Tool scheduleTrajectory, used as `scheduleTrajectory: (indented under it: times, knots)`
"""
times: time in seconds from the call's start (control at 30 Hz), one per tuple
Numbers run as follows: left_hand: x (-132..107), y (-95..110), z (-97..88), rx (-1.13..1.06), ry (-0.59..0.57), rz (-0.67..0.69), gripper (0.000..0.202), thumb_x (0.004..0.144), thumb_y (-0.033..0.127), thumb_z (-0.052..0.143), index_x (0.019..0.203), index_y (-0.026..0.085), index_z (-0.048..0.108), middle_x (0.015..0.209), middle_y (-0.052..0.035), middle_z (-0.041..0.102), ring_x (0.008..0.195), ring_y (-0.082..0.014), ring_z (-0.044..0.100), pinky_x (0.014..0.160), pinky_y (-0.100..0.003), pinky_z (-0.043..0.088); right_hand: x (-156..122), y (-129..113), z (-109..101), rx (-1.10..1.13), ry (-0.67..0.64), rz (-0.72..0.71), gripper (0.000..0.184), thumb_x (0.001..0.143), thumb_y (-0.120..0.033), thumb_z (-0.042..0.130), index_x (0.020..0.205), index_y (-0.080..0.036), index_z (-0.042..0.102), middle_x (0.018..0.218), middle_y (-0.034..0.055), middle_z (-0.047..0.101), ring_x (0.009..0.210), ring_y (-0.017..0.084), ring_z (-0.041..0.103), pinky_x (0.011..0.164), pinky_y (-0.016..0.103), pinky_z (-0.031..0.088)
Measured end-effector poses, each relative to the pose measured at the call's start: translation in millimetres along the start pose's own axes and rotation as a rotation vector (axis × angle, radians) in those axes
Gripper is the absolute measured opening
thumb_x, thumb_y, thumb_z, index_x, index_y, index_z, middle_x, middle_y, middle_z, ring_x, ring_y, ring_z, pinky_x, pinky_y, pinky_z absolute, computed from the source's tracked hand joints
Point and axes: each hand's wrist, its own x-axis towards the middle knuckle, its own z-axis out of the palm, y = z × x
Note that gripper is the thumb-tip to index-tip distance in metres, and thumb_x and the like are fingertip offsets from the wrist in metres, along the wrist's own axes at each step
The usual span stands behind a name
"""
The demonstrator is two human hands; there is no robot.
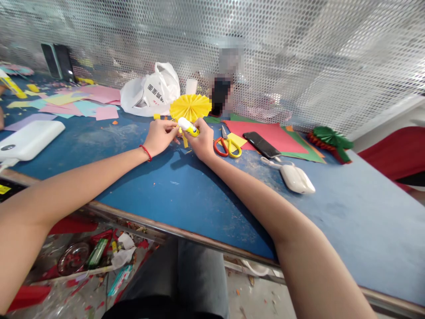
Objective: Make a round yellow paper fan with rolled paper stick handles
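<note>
My left hand [160,136] and my right hand [202,141] meet over the blue table [186,195], both closed around a glue stick [187,125] with a white cap and yellow body. A thin strip of yellow paper [184,141] hangs under the stick between my hands. Just behind them stands a pleated yellow paper fan [190,106]. A red cord circles my left wrist.
Orange-and-yellow scissors [227,146], a black phone [261,144] on red and green paper [275,134], a white earbud case [297,178], a white plastic bag [151,93], a white power bank [28,138], loose coloured sheets [83,102], a green-and-red folded fan [332,141]. Perforated metal screen behind.
</note>
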Motion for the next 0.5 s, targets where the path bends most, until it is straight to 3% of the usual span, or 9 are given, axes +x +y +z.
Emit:
scheduleTrajectory:
  times: [0.2, 0.4, 0.5]
  knots:
    - [2.0, -3.9, -3.0, 0.070, 0.017, -0.001, 0.022, 0.092, 0.020, 0.070, 0.073, 0.020, 0.080, 0.067, -0.0031, 0.077, 0.057, -0.0207, 0.073, 0.059, -0.027, 0.058, -0.5, 1.4, -0.7, -0.026, 0.022, 0.002, 0.035, 0.078, -0.021, 0.074, 0.078, -0.027, 0.039, 0.071, -0.0055, 0.053, 0.069, 0.017, 0.048, 0.067, 0.030, 0.031]
    - [4.3, -7.0, -6.8, 0.176, -0.016, -0.014, 0.032, 0.092, 0.021, 0.066, 0.060, 0.023, 0.072, 0.062, -0.0007, 0.072, 0.059, -0.0204, 0.071, 0.070, -0.034, 0.058, -1.0, 3.0, -1.5, -0.036, 0.086, -0.017, 0.041, 0.082, -0.030, 0.075, 0.077, -0.028, 0.035, 0.067, -0.0062, 0.044, 0.065, 0.015, 0.041, 0.065, 0.030, 0.027]
    - [3.4, -5.7, -8.9, 0.172, -0.035, -0.015, 0.032, 0.092, 0.032, 0.065, 0.060, 0.027, 0.070, 0.062, 0.0000, 0.072, 0.061, -0.0226, 0.070, 0.076, -0.041, 0.059, -1.4, 3.4, -1.5, -0.015, 0.111, -0.023, 0.042, 0.083, -0.033, 0.075, 0.076, -0.028, 0.033, 0.066, -0.0066, 0.041, 0.064, 0.015, 0.039, 0.064, 0.029, 0.026]
